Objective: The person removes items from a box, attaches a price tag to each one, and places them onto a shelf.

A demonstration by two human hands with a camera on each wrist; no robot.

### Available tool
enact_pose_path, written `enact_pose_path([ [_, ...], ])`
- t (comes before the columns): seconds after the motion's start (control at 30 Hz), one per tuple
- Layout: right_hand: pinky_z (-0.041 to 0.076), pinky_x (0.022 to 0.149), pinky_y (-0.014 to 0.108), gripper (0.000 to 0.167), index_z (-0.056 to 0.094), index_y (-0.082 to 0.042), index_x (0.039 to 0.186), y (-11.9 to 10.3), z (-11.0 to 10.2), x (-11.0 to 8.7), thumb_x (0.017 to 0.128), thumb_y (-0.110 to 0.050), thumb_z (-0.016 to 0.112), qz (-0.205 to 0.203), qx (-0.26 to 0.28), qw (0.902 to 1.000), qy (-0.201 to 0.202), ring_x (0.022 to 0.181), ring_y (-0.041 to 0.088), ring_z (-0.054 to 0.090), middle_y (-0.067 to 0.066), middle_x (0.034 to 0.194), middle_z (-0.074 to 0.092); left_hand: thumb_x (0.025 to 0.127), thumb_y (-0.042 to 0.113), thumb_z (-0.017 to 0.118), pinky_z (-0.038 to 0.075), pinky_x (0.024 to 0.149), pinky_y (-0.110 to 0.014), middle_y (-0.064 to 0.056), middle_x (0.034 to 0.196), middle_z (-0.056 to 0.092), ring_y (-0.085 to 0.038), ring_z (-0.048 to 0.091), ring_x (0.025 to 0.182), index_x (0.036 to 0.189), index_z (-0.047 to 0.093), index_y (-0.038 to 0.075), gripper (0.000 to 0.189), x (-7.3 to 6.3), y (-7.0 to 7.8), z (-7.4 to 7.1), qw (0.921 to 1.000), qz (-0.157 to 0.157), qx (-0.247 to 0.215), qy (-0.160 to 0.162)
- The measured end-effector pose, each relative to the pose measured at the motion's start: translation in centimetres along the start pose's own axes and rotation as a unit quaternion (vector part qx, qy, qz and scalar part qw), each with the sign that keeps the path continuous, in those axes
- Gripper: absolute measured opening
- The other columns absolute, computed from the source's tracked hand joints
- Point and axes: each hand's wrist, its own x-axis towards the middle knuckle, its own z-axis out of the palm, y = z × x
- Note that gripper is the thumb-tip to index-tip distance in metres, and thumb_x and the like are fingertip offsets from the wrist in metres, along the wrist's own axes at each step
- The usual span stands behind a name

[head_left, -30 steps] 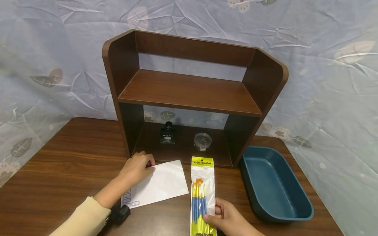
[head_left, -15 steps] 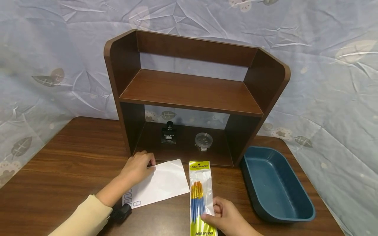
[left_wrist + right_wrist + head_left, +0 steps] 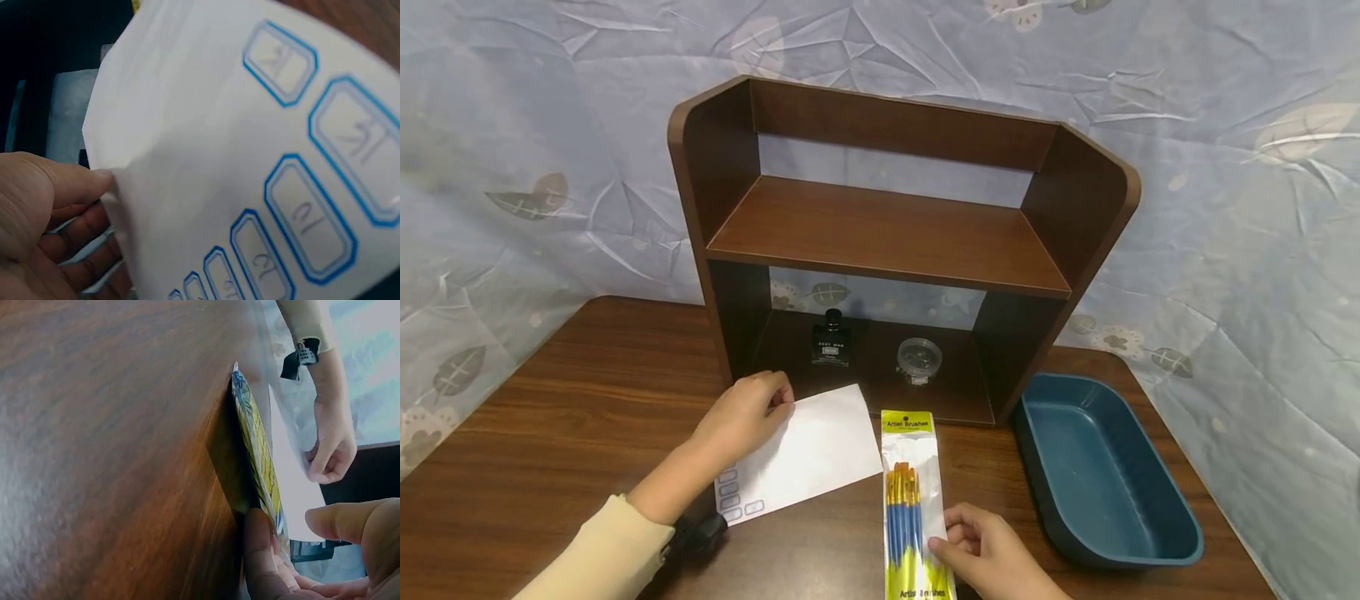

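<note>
My left hand (image 3: 748, 412) pinches the edge of a white sheet of paper (image 3: 827, 446) between thumb and fingers. Blue-framed boxes (image 3: 309, 219) with faint marks run along one side of the sheet, which bows up from the table in the left wrist view. To its right is a clear pack of artist brushes (image 3: 904, 508), with yellow ends and blue handles inside. My right hand (image 3: 988, 550) holds this pack by its lower right edge, fingers curled at the rim. In the right wrist view the thumb (image 3: 337, 520) stands slightly off the pack.
A dark brown two-tier shelf (image 3: 887, 233) stands behind the hands. On its lower level are a black perfume bottle (image 3: 831, 342) and a small round clear container (image 3: 919, 358). A blue plastic basin (image 3: 1108, 475) sits to the right on the wooden table (image 3: 550, 433).
The brush pack has come slightly nearer and then stayed put, while my right thumb has slid toward its edge. My left hand has shifted the paper a little up toward the shelf.
</note>
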Motion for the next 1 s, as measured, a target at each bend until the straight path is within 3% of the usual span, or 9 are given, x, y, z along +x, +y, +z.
enact_pose_path([
  [0.27, 0.065, 0.07, 0.031, 0.036, 0.059, 0.014, 0.123, 0.3, -0.6, -0.3, 0.103, -0.015, 0.066, -0.003, 0.011, 0.9999, -0.009, 0.084, 0.018, 0.068, 0.007, 0.094, 0.068, 0.095, 0.001, 0.072, 0.051, 0.069, -0.026, -0.005, 0.088, 0.066, -0.015, 0.058, 0.079, 0.094, 0.068, 0.008, 0.008, 0.2, -0.3, -1.2, 0.9971, 0.051, -0.043, 0.038],
  [0.43, 0.065, 0.073, 0.029, 0.038, 0.055, 0.017, 0.125, 0.5, -1.1, -0.4, 0.105, -0.015, 0.063, -0.026, 0.012, 0.9995, -0.011, 0.084, 0.015, 0.068, 0.01, 0.097, 0.066, 0.096, 0.002, 0.072, 0.049, 0.069, -0.022, -0.005, 0.091, 0.068, -0.015, 0.057, 0.081, 0.096, 0.069, 0.008, 0.007, 0.4, -0.8, -2.0, 0.9931, 0.064, -0.087, 0.047],
  [0.57, 0.064, 0.072, 0.027, 0.041, 0.054, 0.016, 0.127, 0.3, -1.6, -0.4, 0.105, -0.017, 0.063, -0.034, -0.021, 0.9992, 0.007, 0.084, 0.014, 0.068, 0.01, 0.099, 0.066, 0.097, 0.004, 0.072, 0.049, 0.067, -0.02, -0.007, 0.091, 0.069, -0.015, 0.057, 0.081, 0.096, 0.07, 0.003, 0.002, 0.5, -1.0, -2.5, 0.9891, 0.058, -0.122, 0.058],
  [0.77, 0.059, 0.07, 0.022, 0.042, 0.058, 0.009, 0.129, -0.7, -1.9, -0.6, 0.105, -0.025, 0.065, -0.049, -0.094, 0.991, 0.082, 0.08, 0.007, 0.066, 0.009, 0.1, 0.067, 0.1, 0.008, 0.07, 0.056, 0.07, -0.019, -0.009, 0.093, 0.069, -0.014, 0.061, 0.083, 0.098, 0.07, 0.002, 0.007, 0.6, -0.7, -2.5, 0.9795, 0.035, -0.184, 0.074],
  [0.87, 0.061, 0.074, 0.021, 0.039, 0.06, 0.008, 0.128, -1.2, -1.7, -0.6, 0.105, -0.023, 0.065, -0.087, -0.077, 0.9876, 0.105, 0.083, 0.004, 0.067, 0.013, 0.103, 0.068, 0.1, 0.008, 0.07, 0.056, 0.065, -0.02, -0.012, 0.095, 0.069, -0.013, 0.062, 0.076, 0.1, 0.07, 0.003, 0.005, 0.5, 0.0, -2.4, 0.973, 0.017, -0.218, 0.076],
  [1.0, 0.064, 0.08, 0.023, 0.036, 0.06, 0.011, 0.128, -1.7, -1.3, -0.4, 0.104, -0.016, 0.064, -0.13, -0.019, 0.9868, 0.095, 0.091, 0.007, 0.07, 0.023, 0.107, 0.068, 0.1, 0.008, 0.069, 0.054, 0.059, -0.022, -0.014, 0.096, 0.068, -0.013, 0.061, 0.068, 0.101, 0.069, 0.004, 0.004, 0.7, 1.2, -2.0, 0.9651, 0.008, -0.252, 0.07],
])
